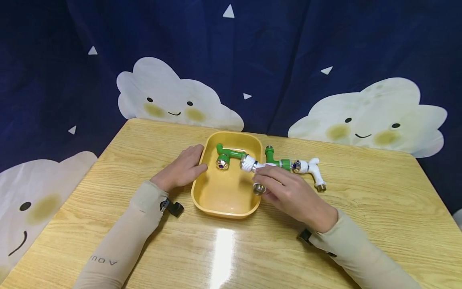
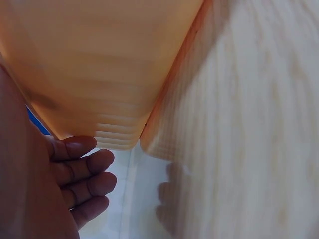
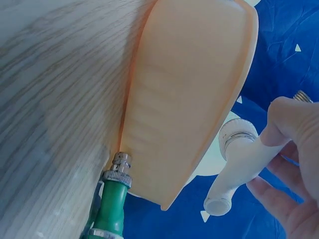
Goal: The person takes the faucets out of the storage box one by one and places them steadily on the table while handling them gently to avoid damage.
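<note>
My right hand (image 1: 288, 192) grips a white tap (image 3: 244, 162) above the right rim of a yellow tub (image 1: 221, 200). The tap's ribbed knob points left over the tub, and its brass-coloured threaded end faces me. Inside the tub, toward the back, lies a green tap (image 1: 231, 153) with a shiny knob end. My left hand (image 1: 184, 168) rests against the tub's left side, thumb at the rim. In the left wrist view its other fingers (image 2: 92, 186) are loosely bent, the uppermost by the tub's outer wall. My right fingers hide part of the white tap.
Right of the tub, on the wooden table (image 1: 361, 224), lie another green tap (image 1: 270, 154) and a second white tap (image 1: 316, 172), end to end. A dark blue curtain (image 1: 267, 48) with cloud faces hangs behind the table's back edge.
</note>
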`<state>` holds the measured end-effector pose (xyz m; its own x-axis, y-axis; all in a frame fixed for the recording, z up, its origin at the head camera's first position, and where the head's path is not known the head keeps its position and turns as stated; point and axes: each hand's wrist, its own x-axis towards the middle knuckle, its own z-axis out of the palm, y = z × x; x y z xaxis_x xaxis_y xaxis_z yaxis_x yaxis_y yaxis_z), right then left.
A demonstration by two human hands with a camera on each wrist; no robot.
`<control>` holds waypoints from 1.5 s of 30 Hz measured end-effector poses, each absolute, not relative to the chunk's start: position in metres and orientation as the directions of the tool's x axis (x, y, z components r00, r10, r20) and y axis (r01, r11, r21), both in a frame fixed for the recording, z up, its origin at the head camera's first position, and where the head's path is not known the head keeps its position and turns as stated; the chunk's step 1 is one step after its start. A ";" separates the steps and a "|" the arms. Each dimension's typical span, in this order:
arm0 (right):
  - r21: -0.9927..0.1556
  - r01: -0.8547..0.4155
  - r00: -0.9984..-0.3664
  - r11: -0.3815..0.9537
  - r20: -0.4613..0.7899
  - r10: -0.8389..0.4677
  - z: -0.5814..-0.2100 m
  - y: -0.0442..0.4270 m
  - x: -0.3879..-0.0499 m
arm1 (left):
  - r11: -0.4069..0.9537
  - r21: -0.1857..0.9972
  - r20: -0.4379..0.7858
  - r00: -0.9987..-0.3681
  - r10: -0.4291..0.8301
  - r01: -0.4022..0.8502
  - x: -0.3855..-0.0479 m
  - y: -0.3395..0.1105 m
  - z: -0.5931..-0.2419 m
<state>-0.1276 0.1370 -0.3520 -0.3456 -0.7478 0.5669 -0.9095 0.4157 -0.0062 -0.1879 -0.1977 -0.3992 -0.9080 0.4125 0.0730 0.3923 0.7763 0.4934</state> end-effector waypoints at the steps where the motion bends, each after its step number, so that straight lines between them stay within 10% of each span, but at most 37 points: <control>1: -0.005 -0.909 -0.346 0.417 0.567 -0.747 -0.352 0.138 -0.128 | 0.777 0.493 0.071 -0.908 0.412 0.392 -0.188 -0.198 -0.399; 45: 0.025 -0.884 -0.372 0.467 0.567 -0.735 -0.351 0.170 -0.137 | 0.778 0.493 0.067 -0.908 0.413 0.390 -0.185 -0.198 -0.397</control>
<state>-0.1369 0.1702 -0.3509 -0.3718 -0.7352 0.5668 -0.8841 0.4666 0.0253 -0.1855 -0.1980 -0.3973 -0.9082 0.4132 0.0666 0.3900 0.7779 0.4927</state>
